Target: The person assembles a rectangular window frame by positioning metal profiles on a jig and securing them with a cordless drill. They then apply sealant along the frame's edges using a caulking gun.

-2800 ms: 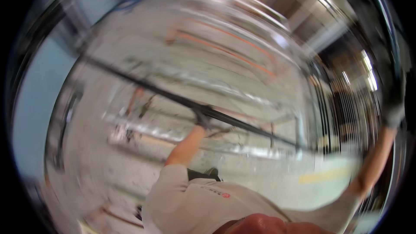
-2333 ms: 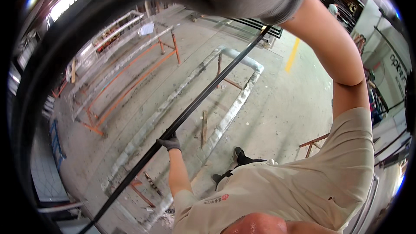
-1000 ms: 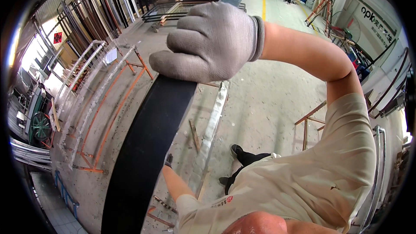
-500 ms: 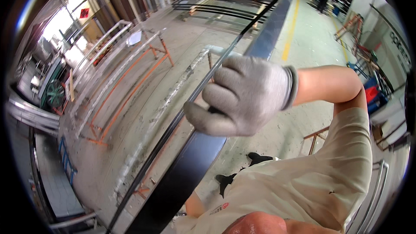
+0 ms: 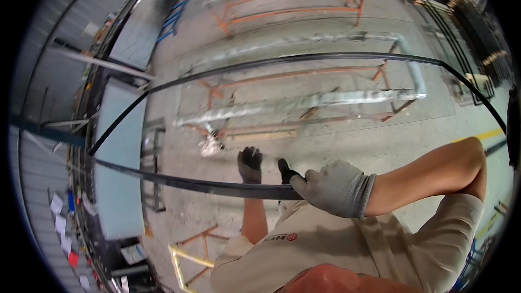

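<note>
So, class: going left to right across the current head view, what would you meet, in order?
White papers on the wall, lower pale panel, yellow-and-orange stand, left grip, right grip, yellow floor line.

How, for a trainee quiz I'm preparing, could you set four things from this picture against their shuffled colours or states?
Things:
1 right grip
2 large open frame
3 ladder-like stand, upper left
4 floor line, at the right

Colours or states:
A blue
B black
C closed on the frame's near bar
D yellow

Pairs: 1-C, 2-B, 3-A, 4-D
</note>
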### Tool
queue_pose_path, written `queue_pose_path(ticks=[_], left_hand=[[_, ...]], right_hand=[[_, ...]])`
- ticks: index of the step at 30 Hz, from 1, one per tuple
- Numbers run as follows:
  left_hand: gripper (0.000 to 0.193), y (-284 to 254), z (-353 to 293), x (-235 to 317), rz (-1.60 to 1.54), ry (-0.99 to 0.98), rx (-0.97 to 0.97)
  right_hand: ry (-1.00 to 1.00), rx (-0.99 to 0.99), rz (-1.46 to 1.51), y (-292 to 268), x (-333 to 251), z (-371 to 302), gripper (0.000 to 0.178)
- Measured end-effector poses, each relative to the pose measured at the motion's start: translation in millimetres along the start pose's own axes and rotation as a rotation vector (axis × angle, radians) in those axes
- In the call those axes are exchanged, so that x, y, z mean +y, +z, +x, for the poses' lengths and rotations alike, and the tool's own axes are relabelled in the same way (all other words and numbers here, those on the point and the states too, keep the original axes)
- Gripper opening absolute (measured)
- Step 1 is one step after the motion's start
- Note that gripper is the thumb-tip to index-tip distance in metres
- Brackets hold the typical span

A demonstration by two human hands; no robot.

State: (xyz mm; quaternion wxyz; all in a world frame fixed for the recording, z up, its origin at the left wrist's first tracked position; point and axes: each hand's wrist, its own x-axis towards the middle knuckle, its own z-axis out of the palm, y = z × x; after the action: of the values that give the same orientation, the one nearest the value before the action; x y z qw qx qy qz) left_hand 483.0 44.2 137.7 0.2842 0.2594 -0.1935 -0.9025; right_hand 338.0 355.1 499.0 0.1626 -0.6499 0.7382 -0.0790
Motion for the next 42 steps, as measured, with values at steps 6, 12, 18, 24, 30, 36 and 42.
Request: queue_pose_path(ticks=[6, 12, 18, 24, 30, 36, 42], left_hand=[[0.037, -42, -91, 1, -0.070, -0.042, 0.186], [0.048, -151, -137, 8, -0.296, -0.185, 0.131], [0.073, -195, -167, 6, -0.499, -0.133, 0.196], [0.078, -157, -162, 0, -0.395, -0.139, 0.589], [0.074, -215, -137, -19, -0.306, -0.134, 0.684], [0.073, -229, -131, -36, -0.228, -0.077, 0.536], [0.078, -176, -137, -13, -0.135, -0.169, 1.059]], right_hand=[[-0.130, 0.095, 0.342, 132, -13, -4, 0.024], [0.071, -0.283, 0.013, 229, -31, -26, 0.029], [0.218, -0.300, -0.068, 342, -34, -23, 0.019], [0.276, -0.313, -0.058, 406, -16, -13, 0.025], [0.361, -0.769, 0.247, 324, 64, 35, 0.068], [0.473, -0.091, -0.126, 282, 335, 141, 0.055], [0.748, 0.251, -0.299, 227, 485, 316, 0.071]])
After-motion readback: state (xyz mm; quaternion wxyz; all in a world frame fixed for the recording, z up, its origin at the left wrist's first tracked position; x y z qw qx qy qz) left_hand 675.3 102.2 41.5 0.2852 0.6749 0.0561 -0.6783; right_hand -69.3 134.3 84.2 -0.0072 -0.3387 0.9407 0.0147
